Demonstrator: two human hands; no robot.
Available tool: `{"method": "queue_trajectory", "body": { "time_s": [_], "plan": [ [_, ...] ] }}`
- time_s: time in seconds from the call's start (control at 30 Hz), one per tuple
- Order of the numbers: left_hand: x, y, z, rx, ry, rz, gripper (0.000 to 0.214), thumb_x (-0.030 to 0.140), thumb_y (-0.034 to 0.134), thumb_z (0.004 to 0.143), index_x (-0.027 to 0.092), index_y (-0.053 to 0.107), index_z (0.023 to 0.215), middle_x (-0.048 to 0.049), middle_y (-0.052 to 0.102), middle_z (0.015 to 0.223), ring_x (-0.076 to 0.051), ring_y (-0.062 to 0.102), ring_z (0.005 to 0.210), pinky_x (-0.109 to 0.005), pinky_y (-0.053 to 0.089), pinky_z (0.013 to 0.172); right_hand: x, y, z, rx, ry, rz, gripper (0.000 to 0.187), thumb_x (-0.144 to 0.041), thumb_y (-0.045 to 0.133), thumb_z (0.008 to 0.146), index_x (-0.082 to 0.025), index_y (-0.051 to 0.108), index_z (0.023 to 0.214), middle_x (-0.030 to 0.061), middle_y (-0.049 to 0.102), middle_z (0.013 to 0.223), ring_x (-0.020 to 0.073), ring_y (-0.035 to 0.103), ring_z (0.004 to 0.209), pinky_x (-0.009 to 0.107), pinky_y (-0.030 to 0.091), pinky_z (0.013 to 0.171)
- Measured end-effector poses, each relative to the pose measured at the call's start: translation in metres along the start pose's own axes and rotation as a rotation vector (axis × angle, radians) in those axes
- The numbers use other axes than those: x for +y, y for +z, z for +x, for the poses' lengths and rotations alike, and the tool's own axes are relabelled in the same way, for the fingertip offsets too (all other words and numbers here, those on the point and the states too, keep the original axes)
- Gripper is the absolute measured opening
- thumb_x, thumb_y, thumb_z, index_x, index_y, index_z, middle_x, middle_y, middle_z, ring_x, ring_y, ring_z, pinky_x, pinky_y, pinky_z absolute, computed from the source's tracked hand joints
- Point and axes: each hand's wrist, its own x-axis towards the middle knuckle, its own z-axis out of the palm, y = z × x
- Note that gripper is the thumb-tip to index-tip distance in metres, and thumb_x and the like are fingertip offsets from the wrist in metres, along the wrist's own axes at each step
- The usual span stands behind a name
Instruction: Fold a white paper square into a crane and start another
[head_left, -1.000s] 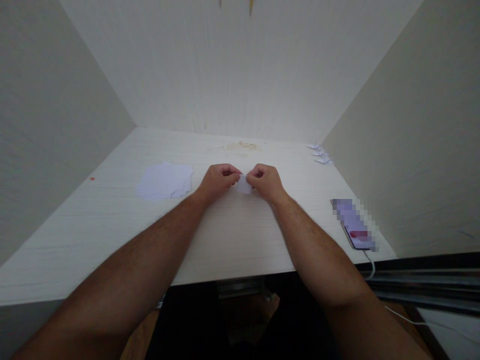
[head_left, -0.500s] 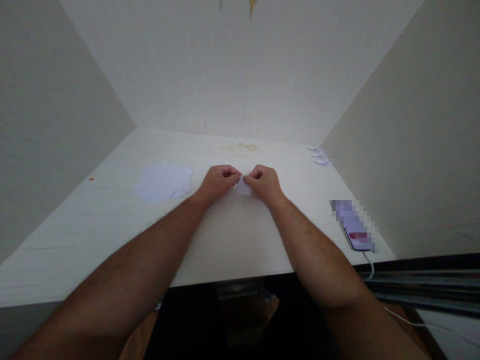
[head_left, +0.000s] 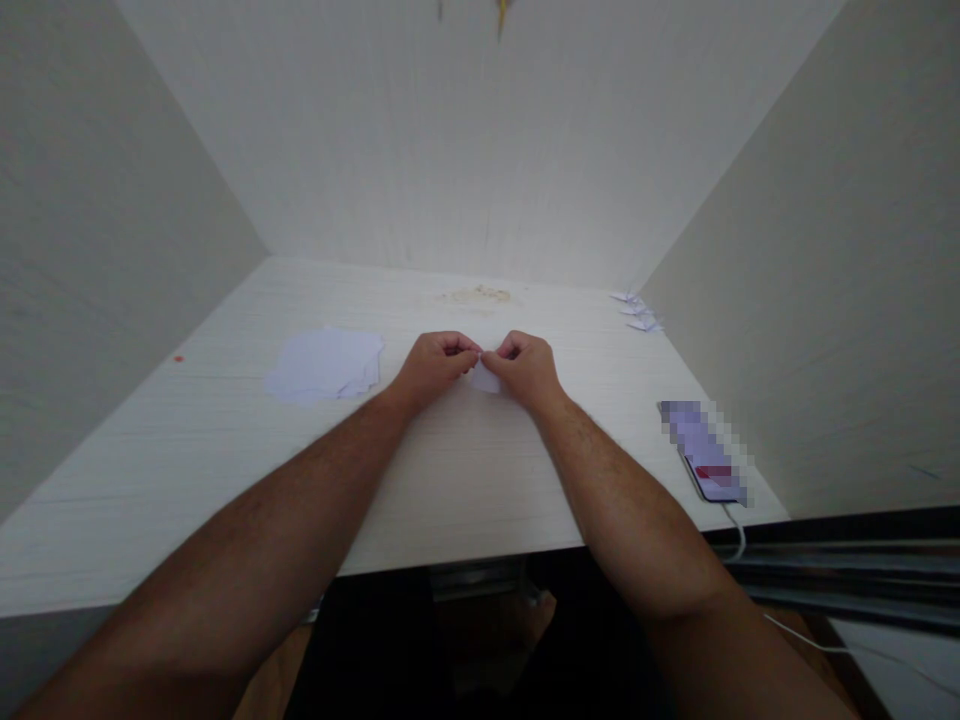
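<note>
A small piece of white paper [head_left: 486,378] is pinched between my two hands over the middle of the table. My left hand [head_left: 442,362] grips its upper left edge with thumb and fingertips. From the other side, my right hand [head_left: 523,364] pinches it close by, the two thumbs nearly touching. Part of the paper is hidden behind the fingers, so its folds cannot be made out. To the left lies a loose stack of white paper sheets [head_left: 322,362]. Several small folded paper pieces [head_left: 636,312] sit by the right wall.
A phone [head_left: 701,450] with a white cable [head_left: 741,535] plugged in lies at the right edge of the white table [head_left: 450,490]. Panels [head_left: 480,140] enclose the table at the back and sides. A small orange spot [head_left: 178,358] marks the left side.
The right thumb and fingers have shifted slightly left, closer to the left fingertips. Both hands keep hold of the paper.
</note>
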Motion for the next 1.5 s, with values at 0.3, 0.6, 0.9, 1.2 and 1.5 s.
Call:
{"method": "queue_trajectory", "body": {
  "time_s": [0.3,0.6,0.9,1.2,1.5],
  "plan": [
    [-0.0001,-0.0001,-0.0003,0.024,0.039,0.044,0.018,0.034,0.071,0.073,0.015,0.07,0.071,0.0018,0.06,0.056,-0.009,0.047,0.052,-0.023,0.037,0.052,0.002,0.0022,-0.0003,0.001,-0.014,-0.016,0.032,-0.037,0.075,0.071,-0.021,0.05,0.057,-0.0049,0.053,0.056,0.0099,0.043,0.056,0.026,0.033,0.055],
    [-0.0002,0.001,0.0004,0.018,0.086,0.143,0.016,0.031,0.066,0.078,0.017,0.07,0.073,0.0024,0.059,0.056,-0.009,0.047,0.052,-0.023,0.038,0.051,0.0043,0.0024,0.0014,0.012,-0.025,-0.05,0.036,-0.04,0.076,0.072,-0.021,0.05,0.056,-0.0058,0.051,0.054,0.0094,0.041,0.054,0.026,0.032,0.056],
    [-0.0031,0.0012,0.0028,0.05,0.12,0.154,0.015,0.03,0.066,0.077,0.017,0.069,0.072,0.0021,0.06,0.059,-0.01,0.049,0.055,-0.025,0.042,0.056,0.0046,0.0018,0.0003,0.009,-0.055,-0.075,0.036,-0.042,0.074,0.075,-0.021,0.051,0.057,-0.0054,0.051,0.055,0.0096,0.042,0.055,0.027,0.033,0.056],
    [-0.0062,0.0019,0.0041,0.114,0.186,0.296,0.017,0.031,0.061,0.08,0.016,0.069,0.075,-0.0015,0.068,0.069,-0.013,0.055,0.063,-0.027,0.042,0.061,0.0041,0.002,-0.0006,0.008,-0.11,-0.097,0.033,-0.034,0.067,0.079,-0.021,0.048,0.055,-0.0059,0.047,0.052,0.0101,0.041,0.054,0.028,0.031,0.056],
    [-0.0039,0.0023,0.0051,0.184,0.174,0.237,0.017,0.031,0.061,0.08,0.018,0.062,0.069,0.0022,0.056,0.058,-0.012,0.047,0.056,-0.027,0.038,0.056,0.0052,0.0077,-0.0002,0.014,-0.048,0.129,0.019,-0.034,0.071,0.071,-0.022,0.059,0.078,-0.005,0.059,0.064,0.0106,0.049,0.057,0.027,0.038,0.058]
  ]
}}
